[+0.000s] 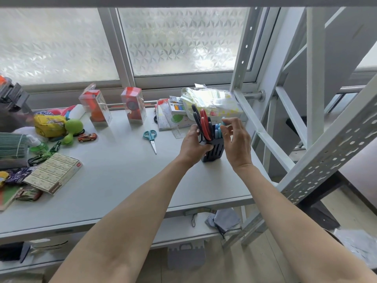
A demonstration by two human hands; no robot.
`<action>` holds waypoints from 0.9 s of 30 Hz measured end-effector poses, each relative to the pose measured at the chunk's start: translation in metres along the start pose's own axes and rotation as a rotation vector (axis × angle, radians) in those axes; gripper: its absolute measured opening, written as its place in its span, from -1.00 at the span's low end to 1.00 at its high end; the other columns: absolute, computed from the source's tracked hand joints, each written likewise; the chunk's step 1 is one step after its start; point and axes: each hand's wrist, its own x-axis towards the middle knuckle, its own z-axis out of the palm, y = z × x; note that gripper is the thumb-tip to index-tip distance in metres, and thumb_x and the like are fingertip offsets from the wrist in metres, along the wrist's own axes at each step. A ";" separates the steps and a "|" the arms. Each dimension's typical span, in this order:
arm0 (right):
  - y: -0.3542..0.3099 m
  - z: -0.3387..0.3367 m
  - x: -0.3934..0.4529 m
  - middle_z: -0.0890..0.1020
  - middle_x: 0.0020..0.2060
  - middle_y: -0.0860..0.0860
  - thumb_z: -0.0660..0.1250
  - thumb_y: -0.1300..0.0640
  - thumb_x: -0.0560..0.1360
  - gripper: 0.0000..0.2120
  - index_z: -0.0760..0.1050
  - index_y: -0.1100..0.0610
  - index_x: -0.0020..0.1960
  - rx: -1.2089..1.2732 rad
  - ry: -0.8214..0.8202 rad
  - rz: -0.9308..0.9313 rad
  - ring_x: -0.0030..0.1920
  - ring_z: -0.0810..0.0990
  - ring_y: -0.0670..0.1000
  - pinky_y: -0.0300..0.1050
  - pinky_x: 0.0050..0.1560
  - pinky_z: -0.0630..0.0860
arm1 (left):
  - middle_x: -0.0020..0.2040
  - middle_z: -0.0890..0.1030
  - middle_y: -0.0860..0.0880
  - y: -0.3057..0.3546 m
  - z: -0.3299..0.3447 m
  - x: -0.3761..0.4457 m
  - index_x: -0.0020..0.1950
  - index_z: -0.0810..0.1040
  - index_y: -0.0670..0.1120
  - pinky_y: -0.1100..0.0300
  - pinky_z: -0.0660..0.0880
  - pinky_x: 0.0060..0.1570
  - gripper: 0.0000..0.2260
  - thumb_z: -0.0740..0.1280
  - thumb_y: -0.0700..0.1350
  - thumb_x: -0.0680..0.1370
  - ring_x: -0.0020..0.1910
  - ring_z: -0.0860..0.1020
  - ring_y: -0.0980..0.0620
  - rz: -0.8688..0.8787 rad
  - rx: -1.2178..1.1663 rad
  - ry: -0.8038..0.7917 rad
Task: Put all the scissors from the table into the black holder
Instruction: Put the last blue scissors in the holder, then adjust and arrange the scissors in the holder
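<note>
While the left hand wraps the black holder to steady it, the right hand pinches a light-blue scissors handle at the holder's top — a narrow fingertip grip. Best to slide those blades straight down a free slot, beside the red-and-black scissors already standing there, and keep the holder from tipping. One teal pair lies flat on the grey tabletop, well apart to the left. Toys and boxes crowd the far-left edge; frosted windows behind — metal shelving at right.
</note>
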 end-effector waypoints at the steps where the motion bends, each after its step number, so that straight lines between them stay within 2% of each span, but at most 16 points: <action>1: 0.001 0.000 0.000 0.61 -0.05 0.10 0.26 0.12 0.60 -0.81 0.48 0.22 0.12 -0.010 -0.004 0.001 -0.17 0.61 0.06 -0.04 -0.12 0.59 | 0.04 0.50 0.00 0.001 0.000 0.000 0.30 0.42 -0.08 -0.17 0.60 0.07 -0.48 0.48 -0.29 0.39 0.13 0.58 -0.18 0.000 -0.001 0.000; 4: 0.002 -0.001 0.000 0.62 -0.06 0.09 0.26 0.11 0.59 -0.81 0.47 0.22 0.12 -0.028 -0.022 0.016 -0.16 0.61 0.05 0.01 -0.10 0.60 | 0.06 0.50 0.00 0.002 0.001 -0.001 0.30 0.42 -0.08 -0.16 0.60 0.07 -0.48 0.49 -0.28 0.39 0.11 0.59 -0.20 -0.006 0.003 0.002; 9: -0.004 -0.004 0.003 0.60 -0.02 0.05 0.27 0.09 0.59 -0.82 0.47 0.16 0.13 -0.056 -0.057 0.033 -0.11 0.61 0.01 0.05 -0.07 0.59 | 0.09 0.51 0.01 0.000 -0.001 -0.003 0.32 0.41 -0.05 -0.17 0.60 0.06 -0.45 0.51 -0.21 0.38 0.16 0.56 -0.13 -0.015 0.017 0.015; 11: -0.009 -0.003 0.001 0.55 0.07 0.02 0.27 0.02 0.58 -0.76 0.48 0.09 0.19 -0.140 -0.020 0.017 0.00 0.57 -0.01 -0.02 0.01 0.51 | 0.13 0.53 0.01 -0.002 -0.004 -0.005 0.34 0.41 -0.04 -0.17 0.59 0.09 -0.43 0.51 -0.20 0.38 0.20 0.54 -0.10 -0.024 0.008 0.008; 13: -0.018 -0.003 -0.002 0.53 0.09 0.01 0.26 -0.04 0.57 -0.73 0.47 0.06 0.21 -0.201 0.097 0.055 0.05 0.53 -0.02 -0.11 0.03 0.38 | 0.25 0.53 -0.03 -0.003 -0.008 -0.007 0.42 0.36 -0.01 -0.16 0.57 0.15 -0.34 0.52 -0.18 0.38 0.29 0.49 -0.09 -0.027 0.027 -0.013; 15: -0.036 -0.002 -0.007 0.54 0.00 0.03 0.23 -0.02 0.58 -0.74 0.49 0.12 0.16 -0.142 0.209 0.056 -0.05 0.54 0.00 -0.11 -0.02 0.36 | 0.37 0.46 -0.08 -0.008 -0.015 -0.010 0.51 0.26 0.02 -0.09 0.59 0.14 -0.25 0.52 -0.17 0.39 0.31 0.48 -0.10 -0.046 0.069 -0.028; 17: -0.060 0.005 -0.015 0.56 -0.11 0.07 0.23 0.08 0.59 -0.81 0.51 0.19 0.05 0.009 0.230 -0.031 -0.18 0.52 0.00 -0.13 -0.12 0.40 | 0.36 0.47 -0.10 -0.019 -0.026 -0.013 0.52 0.26 -0.01 0.08 0.64 -0.04 -0.29 0.48 -0.21 0.44 0.16 0.58 -0.14 -0.076 0.079 0.005; 19: -0.085 0.021 -0.025 0.55 -0.18 0.08 0.23 0.19 0.59 -0.87 0.50 0.23 -0.03 0.148 0.160 -0.136 -0.24 0.47 -0.03 -0.19 -0.22 0.42 | 0.28 0.53 -0.12 -0.035 -0.045 -0.018 0.46 0.34 -0.09 0.20 0.61 -0.22 -0.45 0.41 -0.25 0.50 -0.04 0.65 -0.14 -0.121 0.078 0.088; 20: -0.095 0.033 -0.030 0.55 -0.19 0.08 0.23 0.21 0.59 -0.88 0.50 0.24 -0.05 0.189 0.104 -0.168 -0.25 0.46 -0.04 -0.25 -0.25 0.41 | 0.24 0.56 -0.13 -0.043 -0.056 -0.022 0.42 0.39 -0.12 0.18 0.61 -0.22 -0.53 0.38 -0.25 0.52 -0.11 0.65 -0.12 -0.148 0.086 0.143; 23: -0.110 0.076 -0.037 0.59 -0.13 0.09 0.19 0.20 0.61 -0.85 0.52 0.23 0.01 0.219 -0.099 -0.147 -0.24 0.49 -0.07 -0.36 -0.24 0.39 | 0.13 0.62 -0.15 -0.070 -0.090 -0.034 0.31 0.48 -0.16 -0.05 0.64 -0.04 -0.67 0.30 -0.25 0.54 -0.19 0.64 -0.14 -0.235 0.104 0.302; 25: -0.110 0.108 -0.033 0.61 0.00 0.10 0.17 0.16 0.61 -0.80 0.53 0.21 0.11 0.167 -0.240 -0.062 -0.14 0.57 0.00 -0.20 -0.16 0.50 | 0.08 0.63 -0.12 -0.085 -0.111 -0.041 0.27 0.50 -0.14 -0.12 0.60 0.05 -0.69 0.27 -0.25 0.52 -0.11 0.65 -0.20 -0.291 0.110 0.369; 27: -0.106 0.140 -0.025 0.56 0.16 0.13 0.17 0.15 0.60 -0.72 0.47 0.18 0.26 0.047 -0.434 0.042 0.07 0.57 0.12 -0.03 0.03 0.51 | 0.08 0.62 -0.11 -0.097 -0.128 -0.045 0.27 0.50 -0.13 -0.13 0.59 0.07 -0.68 0.26 -0.25 0.51 -0.10 0.65 -0.21 -0.320 0.113 0.401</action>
